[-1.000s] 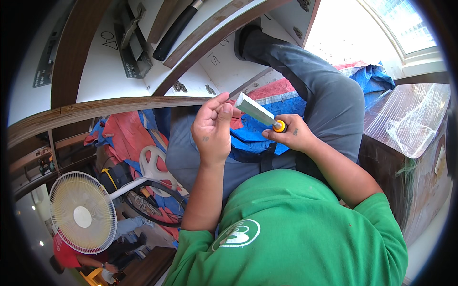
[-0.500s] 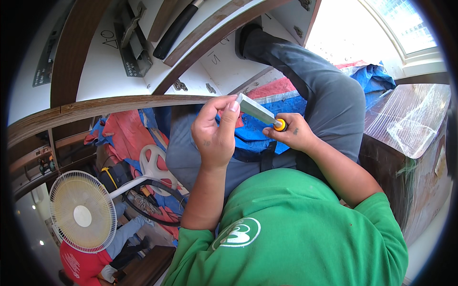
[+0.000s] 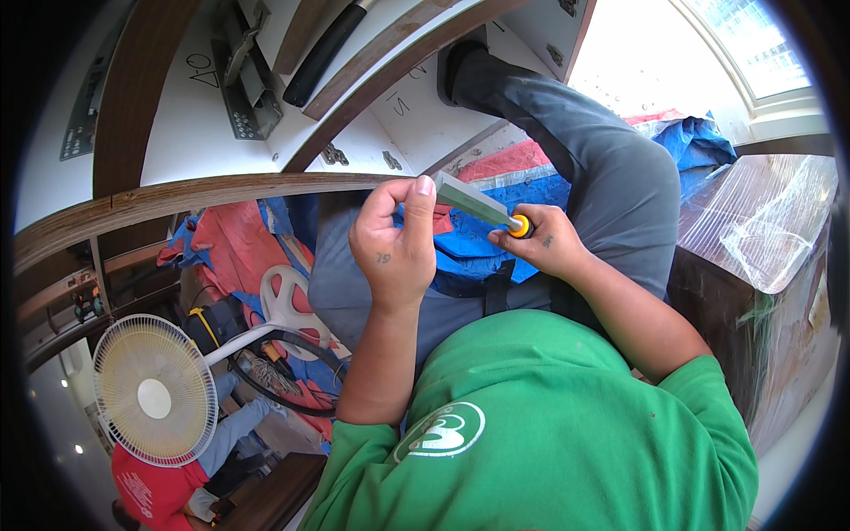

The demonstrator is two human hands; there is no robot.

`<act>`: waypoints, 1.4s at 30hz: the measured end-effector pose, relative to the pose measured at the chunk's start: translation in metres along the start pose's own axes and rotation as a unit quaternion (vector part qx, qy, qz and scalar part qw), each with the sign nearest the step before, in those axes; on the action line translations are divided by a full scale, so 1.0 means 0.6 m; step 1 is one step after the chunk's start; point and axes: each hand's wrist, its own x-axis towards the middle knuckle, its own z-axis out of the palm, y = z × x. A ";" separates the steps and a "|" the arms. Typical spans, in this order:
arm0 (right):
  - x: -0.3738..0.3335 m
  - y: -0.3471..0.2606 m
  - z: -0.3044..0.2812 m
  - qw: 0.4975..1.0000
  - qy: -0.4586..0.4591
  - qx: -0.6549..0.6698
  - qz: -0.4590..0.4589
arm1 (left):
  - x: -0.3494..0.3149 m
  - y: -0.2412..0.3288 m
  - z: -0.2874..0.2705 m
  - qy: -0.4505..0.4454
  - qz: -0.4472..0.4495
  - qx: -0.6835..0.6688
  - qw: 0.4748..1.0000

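Observation:
A chisel (image 3: pixel 474 203) with a broad, flat metal blade and a yellow-and-black handle is held tilted in front of my chest. Its handle sits in my right hand (image 3: pixel 542 241), with the fingers wrapped round it and the thumb along the collar. At the other end, my left hand (image 3: pixel 392 239) has its thumb and curled fingers at the blade's tip. The blade's flat side faces up towards me and looks greenish. The left fingertips are partly hidden behind the thumb and blade.
Ahead stands a white-and-brown cabinet frame (image 3: pixel 221 183) with metal drawer runners (image 3: pixel 246 88) and a black-gripped tool (image 3: pixel 323 57) on it. A fan (image 3: pixel 154 398) stands at left, near a person in red (image 3: pixel 155 487). Plastic-wrapped panels (image 3: pixel 753 221) are at right; blue-and-red sheeting (image 3: pixel 232 243) covers the floor.
The chisel has rolled slightly, so more of its flat face shows. My left hand has shifted a little to the left, its thumb still at the tip.

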 end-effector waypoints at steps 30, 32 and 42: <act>0.001 0.008 -0.002 0.991 -0.055 0.114 0.047 | 0.004 -0.012 -0.005 -0.152 -0.049 -0.197 0.967; 0.001 0.007 -0.003 0.989 -0.061 0.127 0.052 | 0.002 -0.013 -0.002 -0.179 -0.045 -0.222 0.957; 0.004 0.017 -0.002 0.994 -0.057 0.091 0.033 | -0.003 -0.006 0.013 -0.190 -0.042 -0.238 0.951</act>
